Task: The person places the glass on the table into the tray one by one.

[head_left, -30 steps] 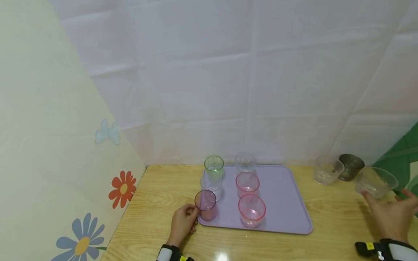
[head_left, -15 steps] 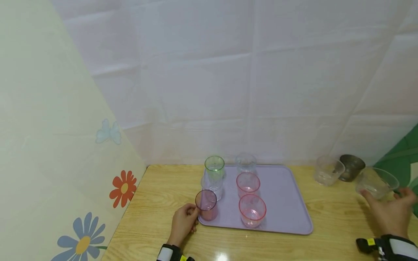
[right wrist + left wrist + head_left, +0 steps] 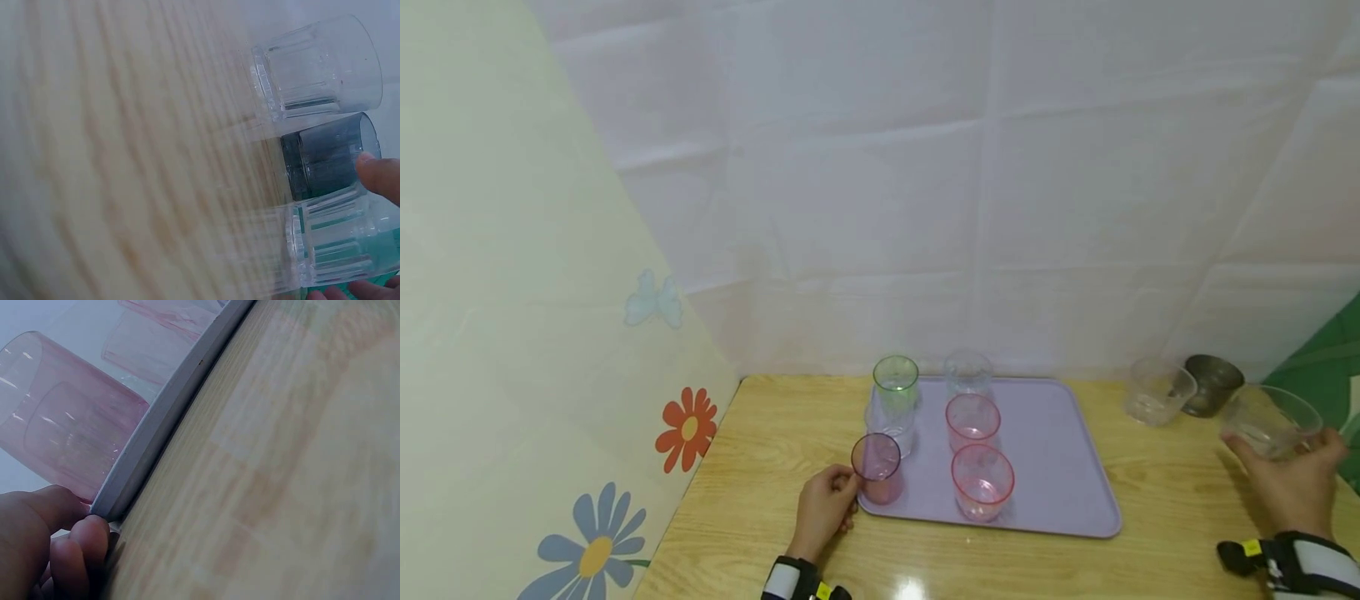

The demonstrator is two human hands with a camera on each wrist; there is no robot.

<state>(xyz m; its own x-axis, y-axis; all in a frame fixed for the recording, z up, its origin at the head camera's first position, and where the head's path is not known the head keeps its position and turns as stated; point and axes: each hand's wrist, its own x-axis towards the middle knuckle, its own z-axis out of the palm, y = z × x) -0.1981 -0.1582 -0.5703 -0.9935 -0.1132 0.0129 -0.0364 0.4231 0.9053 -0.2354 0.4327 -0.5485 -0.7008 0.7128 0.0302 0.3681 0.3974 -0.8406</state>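
Observation:
My left hand [image 3: 824, 508] pinches the near left corner of the lavender tray [image 3: 1056, 454]; in the left wrist view the thumb and fingers [image 3: 92, 539] meet at the tray's edge. Right beside them stands a purple cup [image 3: 880, 485] on the tray. At the far right, my right hand [image 3: 1296, 490] holds a wide clear cup [image 3: 1270, 417] between thumb and fingers. The right wrist view has this clear cup [image 3: 344, 247] upright, close to the table, with the thumb [image 3: 380, 176] near its rim. Whether its base touches the table I cannot tell.
Behind the held cup stand a dark grey cup [image 3: 1213, 387] and another clear cup [image 3: 1153, 400]. Also on the tray are a green-rimmed cup [image 3: 896, 387], two pink cups [image 3: 981, 492] and clear ones [image 3: 967, 375]. A white cloth [image 3: 850, 183] hangs behind the wooden table [image 3: 775, 433].
My right hand's fingers have closed in around the wide clear cup, which has barely moved. The left hand stays at the tray's corner. The head view has shifted slightly.

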